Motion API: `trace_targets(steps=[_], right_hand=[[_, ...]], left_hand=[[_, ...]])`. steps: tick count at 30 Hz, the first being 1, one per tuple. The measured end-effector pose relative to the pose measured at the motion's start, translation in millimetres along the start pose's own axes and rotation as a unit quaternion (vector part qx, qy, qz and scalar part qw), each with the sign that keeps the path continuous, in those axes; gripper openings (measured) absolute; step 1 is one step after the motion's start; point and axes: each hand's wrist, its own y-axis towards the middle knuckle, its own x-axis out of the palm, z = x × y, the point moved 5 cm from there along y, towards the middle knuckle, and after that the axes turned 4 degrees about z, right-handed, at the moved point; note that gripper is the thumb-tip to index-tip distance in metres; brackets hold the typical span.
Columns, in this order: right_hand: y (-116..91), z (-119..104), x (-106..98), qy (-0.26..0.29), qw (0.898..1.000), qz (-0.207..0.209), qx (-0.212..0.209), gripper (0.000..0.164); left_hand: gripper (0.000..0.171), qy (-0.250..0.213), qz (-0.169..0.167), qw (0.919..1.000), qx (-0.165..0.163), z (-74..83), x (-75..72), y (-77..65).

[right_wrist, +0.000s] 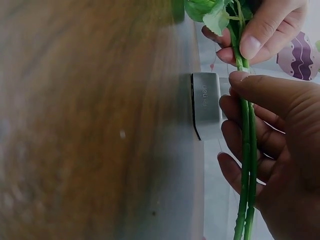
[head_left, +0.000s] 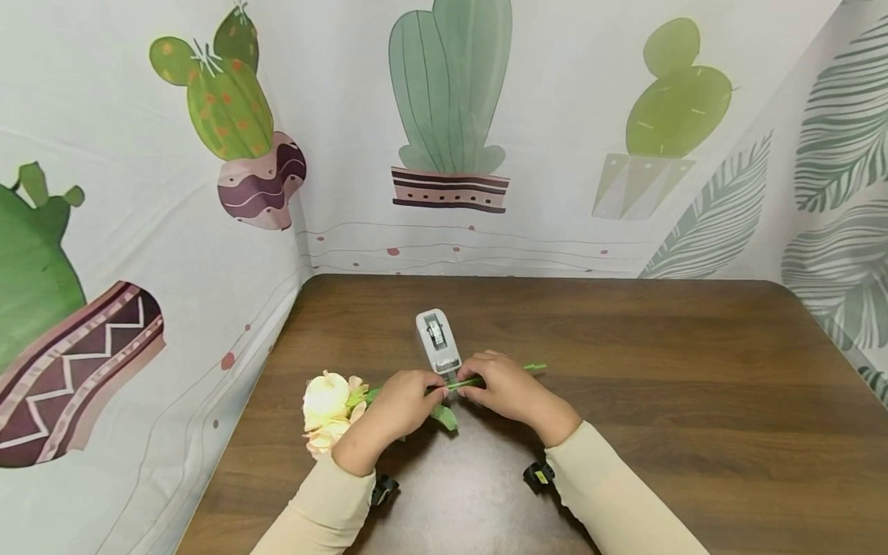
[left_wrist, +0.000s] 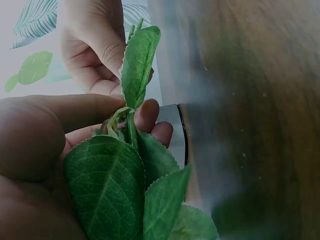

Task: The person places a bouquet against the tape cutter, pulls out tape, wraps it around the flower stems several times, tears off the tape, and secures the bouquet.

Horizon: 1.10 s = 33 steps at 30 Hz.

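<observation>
Cream and peach flowers [head_left: 326, 401] lie at the left in the head view, with two green stems [right_wrist: 245, 165] running right, side by side. My left hand [head_left: 397, 412] pinches the stems just below the leaves [left_wrist: 105, 185]. Close beside it, my right hand [head_left: 512, 391] holds the same stems between thumb and fingers, their ends sticking out beyond it. In the right wrist view, a pale band, perhaps tape, shows on the stems between the two thumbs. A white tape dispenser [head_left: 437, 343] with a roll in it stands just behind the hands.
The brown wooden table [head_left: 659, 370] spreads out around the hands, widest to the right. A white cloth printed with cacti [head_left: 451, 100] hangs along its back and left side. Small dark wrist cameras [head_left: 537, 476] sit at both sleeve cuffs.
</observation>
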Motion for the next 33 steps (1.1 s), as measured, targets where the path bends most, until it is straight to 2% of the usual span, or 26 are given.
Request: trace_targets(steps=[22,27,33], right_hand=[[-0.8,1.9,2.8,0.018,0.999,-0.024,0.017,0.014],[-1.2,4.1,3.3,0.055,0.997,-0.028,0.051,0.018],[2.4,7.3,2.7,0.106,0.989,-0.005,0.102,0.031]], left_hand=[[0.012,0.003,-0.011,0.9999,-0.002,-3.8,5.3,1.8],[0.013,0.001,-0.013,0.9999,0.004,-4.7,6.5,1.4],[0.013,0.001,-0.010,0.9999,0.008,-6.0,7.9,2.3]])
